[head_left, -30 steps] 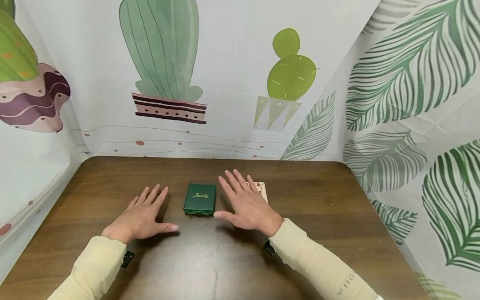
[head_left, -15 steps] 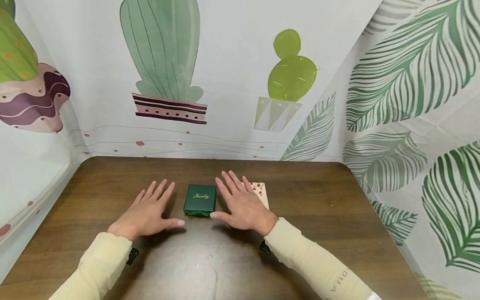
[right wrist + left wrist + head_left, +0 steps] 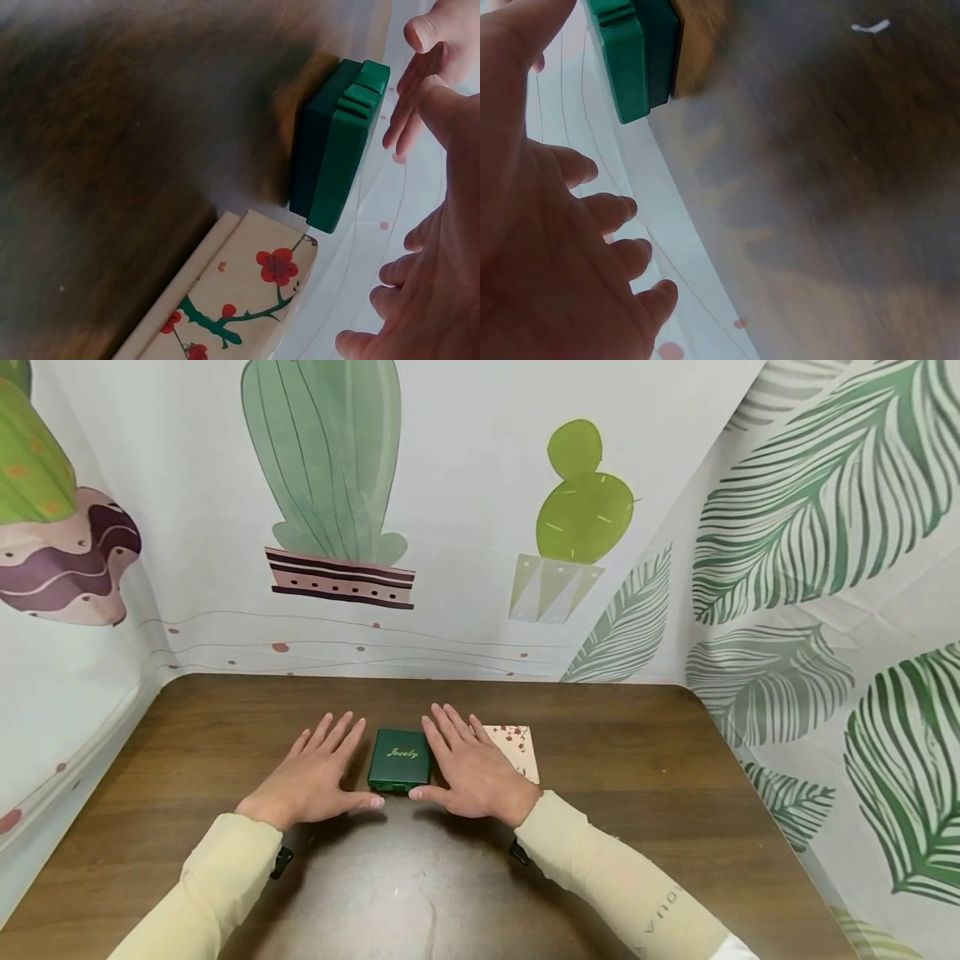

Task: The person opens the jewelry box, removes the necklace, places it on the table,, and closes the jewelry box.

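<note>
A small dark green jewelry box (image 3: 396, 762) with gold "Jewelry" lettering lies closed on the table. To its left my left hand (image 3: 315, 779) is held with fingers straight and thumb out toward the box's front corner. My right hand (image 3: 476, 774), fingers straight, is at the box's right side and hides its right edge in the head view. Whether either hand touches it I cannot tell. Beside and partly behind the right hand lies a cream box-like item (image 3: 519, 748) printed with red blossoms; the right wrist view shows its floral face (image 3: 247, 292) near the green box (image 3: 341, 146).
The brown wooden table (image 3: 615, 827) has rounded far corners. Behind it and at both sides hang white cloths (image 3: 465, 510) printed with cacti and leaves. A dark strap buckle (image 3: 281, 862) sits under the left cuff.
Both hands have moved in toward the green jewelry box, the left hand rightward and the right hand leftward. More of the cream floral item shows. Both items have stayed in place.
</note>
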